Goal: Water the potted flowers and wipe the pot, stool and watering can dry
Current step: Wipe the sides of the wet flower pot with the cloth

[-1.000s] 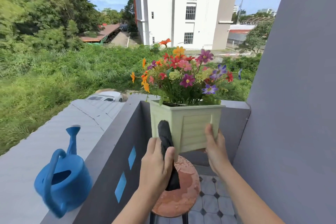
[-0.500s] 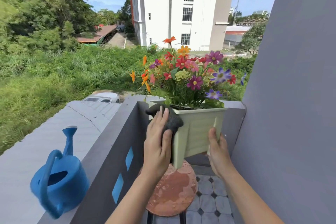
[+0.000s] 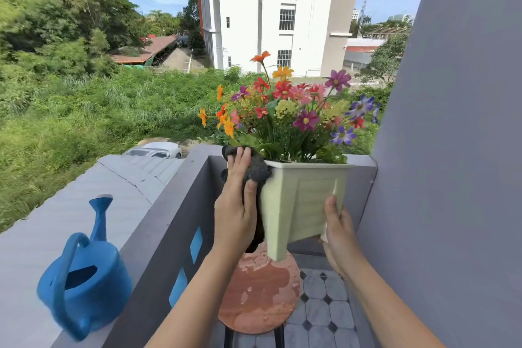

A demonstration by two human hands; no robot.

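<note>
A pale green square pot (image 3: pixel 308 200) of mixed flowers (image 3: pixel 291 110) is tilted, one corner resting on the round red stool (image 3: pixel 260 291), whose top is wet and blotchy. My left hand (image 3: pixel 236 206) presses a dark cloth (image 3: pixel 255 169) against the pot's left side, up by the rim. My right hand (image 3: pixel 337 232) grips the pot's lower right corner and props it. A blue watering can (image 3: pixel 84 282) stands on the balcony ledge at the lower left, apart from both hands.
A grey parapet wall (image 3: pixel 169 223) with blue diamond openings runs along the left of the stool. A grey wall (image 3: pixel 452 178) rises close on the right. Patterned floor tiles (image 3: pixel 322 313) lie below the stool. Beyond the ledge are a roof, grass and a white building.
My left hand has slid the cloth up the pot's left side from near the base to the rim. The pot has tipped a little more to the right.
</note>
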